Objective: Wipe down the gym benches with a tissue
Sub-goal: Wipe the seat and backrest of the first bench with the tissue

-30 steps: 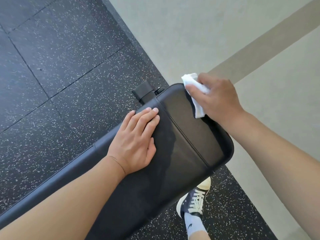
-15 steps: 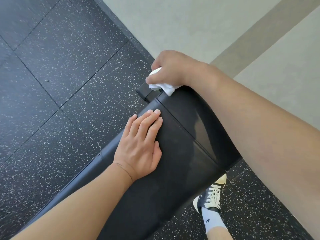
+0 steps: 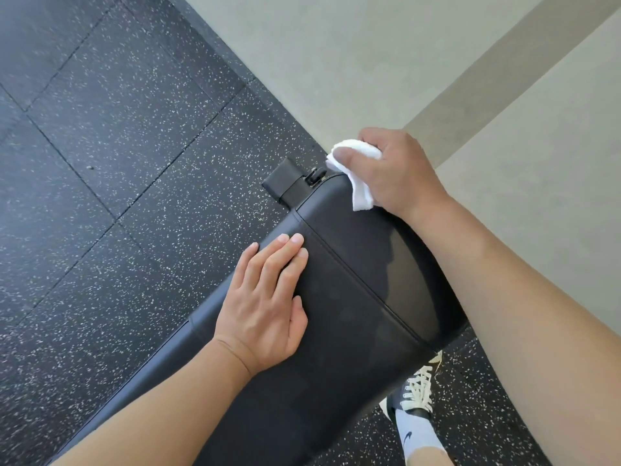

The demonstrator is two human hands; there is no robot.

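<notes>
A black padded gym bench (image 3: 356,297) runs from the lower left up to the middle of the view. At its far end my right hand (image 3: 393,169) grips a crumpled white tissue (image 3: 359,188) and presses it against the pad's top edge. My left hand (image 3: 265,307) lies flat with straight fingers on the pad's left side, near a stitched seam.
A black frame end and bracket (image 3: 285,181) stick out past the bench's far end. Speckled black rubber floor tiles (image 3: 117,163) lie to the left, a pale wall (image 3: 336,62) to the upper right. My sneaker (image 3: 416,391) stands under the bench's right edge.
My right hand with the tissue went left to the bench's far corner, then came back right along the end edge. My left hand stayed flat on the pad.
</notes>
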